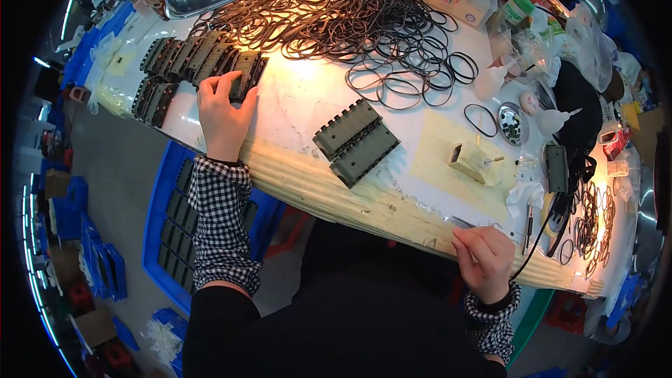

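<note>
One far-left green block (248, 78), likely light, rigid, suits an edge grip; our left hand (225, 113) sits half-curled there, hold unclear, our right hand (484, 259), near right, pinching a slim tool (460, 222).

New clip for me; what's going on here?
A person's left hand has its fingers on the right end of a row of dark green blocks. The right hand pinches a thin pointed tool near the table's front edge. Two more green pieces lie between the hands, with black rings heaped behind.
</note>
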Demonstrator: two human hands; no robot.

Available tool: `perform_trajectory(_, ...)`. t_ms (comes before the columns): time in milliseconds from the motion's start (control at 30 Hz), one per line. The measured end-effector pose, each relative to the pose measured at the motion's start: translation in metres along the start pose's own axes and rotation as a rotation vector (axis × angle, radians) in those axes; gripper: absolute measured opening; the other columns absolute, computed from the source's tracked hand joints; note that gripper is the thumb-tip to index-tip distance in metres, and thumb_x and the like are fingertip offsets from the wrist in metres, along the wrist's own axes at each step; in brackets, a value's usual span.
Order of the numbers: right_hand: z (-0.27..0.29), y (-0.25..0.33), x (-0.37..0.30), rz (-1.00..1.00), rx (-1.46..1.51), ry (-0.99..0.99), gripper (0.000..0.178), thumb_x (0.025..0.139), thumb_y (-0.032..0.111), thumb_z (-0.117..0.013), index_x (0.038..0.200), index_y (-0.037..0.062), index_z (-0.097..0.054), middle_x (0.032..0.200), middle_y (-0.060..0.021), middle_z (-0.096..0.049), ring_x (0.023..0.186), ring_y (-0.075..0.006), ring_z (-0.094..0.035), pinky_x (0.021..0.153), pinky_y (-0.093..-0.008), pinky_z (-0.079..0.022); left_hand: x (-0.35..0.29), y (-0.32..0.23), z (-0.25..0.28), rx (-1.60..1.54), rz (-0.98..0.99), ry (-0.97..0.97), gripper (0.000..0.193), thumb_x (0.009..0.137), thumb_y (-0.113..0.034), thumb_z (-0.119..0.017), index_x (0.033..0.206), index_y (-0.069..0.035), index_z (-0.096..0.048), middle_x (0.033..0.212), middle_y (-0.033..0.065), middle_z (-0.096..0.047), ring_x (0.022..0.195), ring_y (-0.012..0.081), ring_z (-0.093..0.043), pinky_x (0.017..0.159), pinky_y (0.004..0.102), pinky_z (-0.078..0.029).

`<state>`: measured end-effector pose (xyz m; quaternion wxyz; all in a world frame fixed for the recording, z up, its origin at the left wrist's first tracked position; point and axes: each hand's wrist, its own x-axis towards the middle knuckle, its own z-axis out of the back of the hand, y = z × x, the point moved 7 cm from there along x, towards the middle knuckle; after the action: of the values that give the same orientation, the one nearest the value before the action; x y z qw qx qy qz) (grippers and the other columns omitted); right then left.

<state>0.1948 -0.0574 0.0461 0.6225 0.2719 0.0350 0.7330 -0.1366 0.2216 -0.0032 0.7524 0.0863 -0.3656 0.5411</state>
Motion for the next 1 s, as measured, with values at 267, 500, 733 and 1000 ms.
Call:
perform_trajectory(267,0.002,-0.001,-0.004,0.008,0.009,0.005,0.018,0.072,0.005,-0.075,0.089,0.0038,-0.068,0.078,-0.0073,-0.065,0.068,-0.0253,-0.061,0.06,-0.0343,-0.049,0.006,-0.005,-0.002,-0.055,0.148,0.119,0.044,0.081,-0.027,-0.076,0.116,-0.005,-0.061,0.107,0.0159,-0.061,0.096,0.0302,-0.062,0.078,0.0388,-0.051)
perform_trajectory(500,0.006,0.006,0.0,0.038,0.022,0.013,0.018,0.073,0.005,-0.075,0.089,0.0038,-0.068,0.078,-0.0066,-0.065,0.069,-0.0244,-0.062,0.06,-0.0342,-0.049,0.0,0.001,-0.005,0.029,0.012,0.089,0.046,0.082,-0.027,-0.074,0.122,-0.009,-0.063,0.107,0.0126,-0.06,0.097,0.0288,-0.06,0.081,0.0381,-0.051)
perform_trajectory(733,0.001,0.007,0.002,0.063,0.034,0.033,0.017,0.074,0.006,-0.074,0.088,0.0043,-0.067,0.078,-0.0063,-0.064,0.069,-0.0237,-0.062,0.06,-0.0342,-0.049,-0.005,-0.009,0.001,-0.026,-0.017,0.126,0.043,0.08,-0.024,-0.076,0.118,-0.007,-0.064,0.112,0.0135,-0.061,0.104,0.0285,-0.059,0.087,0.0381,-0.049)
perform_trajectory(1000,-0.001,0.009,0.002,0.071,0.036,0.035,0.016,0.074,0.006,-0.075,0.088,0.0039,-0.067,0.078,-0.0065,-0.065,0.067,-0.0238,-0.061,0.06,-0.034,-0.049,0.006,0.017,-0.007,-0.408,0.313,0.191,0.057,0.08,-0.027,-0.078,0.125,-0.003,-0.053,0.104,0.0186,-0.064,0.099,0.0273,-0.063,0.079,0.0373,-0.052)
